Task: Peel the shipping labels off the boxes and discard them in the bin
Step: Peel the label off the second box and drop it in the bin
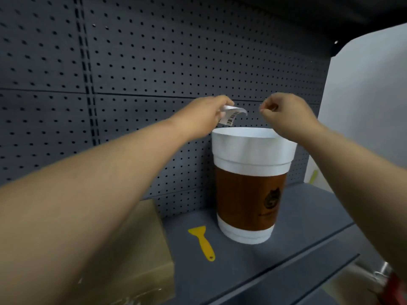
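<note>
The bin point(251, 186) is shaped like a big paper cup, white with a brown sleeve, and stands on the grey shelf against the pegboard. My left hand point(204, 115) holds a curled white shipping label point(232, 115) with a barcode just above the bin's left rim. My right hand point(286, 111) hovers over the bin's right side, fingers pinched together; nothing shows between them. A brown cardboard box point(141, 256) sits at the lower left, partly hidden by my left forearm.
A yellow plastic scraper point(203, 242) lies on the grey shelf point(286, 249) left of the bin. Dark pegboard point(132, 62) backs the shelf. A white panel point(363, 106) rises at the right. Blurred metal and red objects point(383, 280) sit at the lower right.
</note>
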